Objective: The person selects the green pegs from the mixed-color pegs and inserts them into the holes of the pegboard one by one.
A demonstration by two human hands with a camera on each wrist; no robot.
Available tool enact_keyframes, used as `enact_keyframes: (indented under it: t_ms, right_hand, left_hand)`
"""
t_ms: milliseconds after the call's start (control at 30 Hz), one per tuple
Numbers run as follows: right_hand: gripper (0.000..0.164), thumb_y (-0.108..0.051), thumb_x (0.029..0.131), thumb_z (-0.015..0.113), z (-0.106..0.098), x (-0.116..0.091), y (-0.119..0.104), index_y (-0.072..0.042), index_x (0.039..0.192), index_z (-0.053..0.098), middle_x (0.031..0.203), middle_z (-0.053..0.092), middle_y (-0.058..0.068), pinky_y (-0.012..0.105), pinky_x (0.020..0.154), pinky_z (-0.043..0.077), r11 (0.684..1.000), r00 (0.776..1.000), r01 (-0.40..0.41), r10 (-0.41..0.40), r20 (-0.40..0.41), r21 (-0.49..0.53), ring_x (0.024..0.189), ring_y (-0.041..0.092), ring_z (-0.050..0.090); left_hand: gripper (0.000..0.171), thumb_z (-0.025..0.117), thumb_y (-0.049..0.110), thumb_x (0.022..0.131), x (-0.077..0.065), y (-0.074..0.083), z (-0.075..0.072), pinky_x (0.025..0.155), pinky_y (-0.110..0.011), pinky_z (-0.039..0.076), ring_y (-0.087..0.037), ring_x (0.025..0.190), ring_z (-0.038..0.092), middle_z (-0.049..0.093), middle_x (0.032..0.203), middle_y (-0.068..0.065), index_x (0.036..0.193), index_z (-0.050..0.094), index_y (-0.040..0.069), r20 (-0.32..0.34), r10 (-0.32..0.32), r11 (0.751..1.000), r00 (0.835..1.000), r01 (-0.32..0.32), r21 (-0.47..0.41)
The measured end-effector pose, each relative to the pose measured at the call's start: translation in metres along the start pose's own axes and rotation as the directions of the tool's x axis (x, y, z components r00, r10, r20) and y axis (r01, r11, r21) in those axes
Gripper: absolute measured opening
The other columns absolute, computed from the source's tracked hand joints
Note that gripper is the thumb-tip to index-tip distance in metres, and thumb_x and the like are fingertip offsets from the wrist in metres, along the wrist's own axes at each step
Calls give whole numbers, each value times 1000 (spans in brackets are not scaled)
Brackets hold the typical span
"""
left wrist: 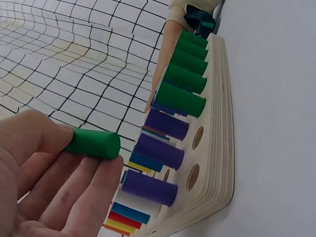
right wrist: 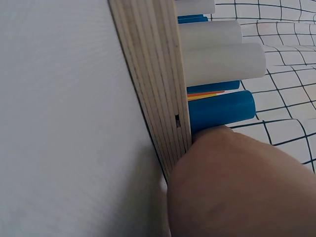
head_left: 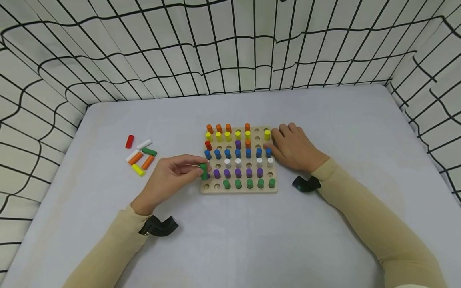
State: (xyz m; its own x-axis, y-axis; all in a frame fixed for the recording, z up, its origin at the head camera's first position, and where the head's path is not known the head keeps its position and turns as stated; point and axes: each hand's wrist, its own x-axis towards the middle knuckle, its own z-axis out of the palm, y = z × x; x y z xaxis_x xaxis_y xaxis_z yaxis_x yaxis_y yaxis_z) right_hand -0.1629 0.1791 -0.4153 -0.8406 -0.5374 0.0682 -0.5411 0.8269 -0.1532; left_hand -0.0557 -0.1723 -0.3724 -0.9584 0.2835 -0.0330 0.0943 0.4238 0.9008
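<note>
My left hand (head_left: 173,176) pinches a green peg (left wrist: 96,143) between thumb and fingers, over the left side of a wooden pegboard (head_left: 239,191). In the left wrist view two bare holes show in the board's front row, near the held peg. That row also carries several green pegs (head_left: 249,183) standing to the right. Behind it come rows of purple pegs (head_left: 238,173), white pegs (head_left: 238,163) and blue pegs (head_left: 238,153). My right hand (head_left: 297,148) rests against the board's right edge, its thumb beside a blue peg (right wrist: 222,109).
Loose pegs lie left of the board: a red peg (head_left: 130,141), a green one (head_left: 149,152), a yellow one (head_left: 138,170), plus white and orange ones. Yellow pegs (head_left: 228,136) and orange pegs (head_left: 228,128) stand in the back rows. A black-grid wall (head_left: 230,52) borders the white table.
</note>
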Motion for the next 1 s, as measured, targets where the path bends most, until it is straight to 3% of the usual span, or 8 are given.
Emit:
enact_keyframes:
  t_ms: [167,433,667,1000]
  right_hand:
    - [46,-51,107,49,-1,0,1,-6,119,55,106,58,13,48,91,47,1000,1000,-6,6,7,-1,101,32,50]
    - [47,-51,107,48,0,1,1,-6,121,55,111,59,14,50,95,48,1000,1000,-17,17,22,3,105,33,51]
    - [47,-51,107,48,0,1,1,-6,120,55,108,58,14,49,94,48,1000,1000,-13,13,19,1,104,33,51]
    - [46,-51,107,48,0,1,1,-7,119,55,106,58,13,49,93,48,1000,1000,-6,6,15,-1,103,33,51]
  left_hand:
    - [27,72,5,96,-2,0,6,91,-17,61,0,101,76,76,122,-17,123,72,3,18,50,997,999,-49,-52]
    - [26,69,0,95,-4,-6,16,92,-20,62,-4,104,76,76,114,13,121,71,0,58,105,984,993,-95,-150]
    - [27,68,-3,94,-6,-7,21,92,-20,62,-3,103,74,74,120,-21,121,70,-2,85,124,984,989,-111,-141]
    - [28,71,-1,93,-7,-12,26,93,-20,61,-3,107,74,74,121,-22,122,70,1,120,109,985,987,-91,-148]
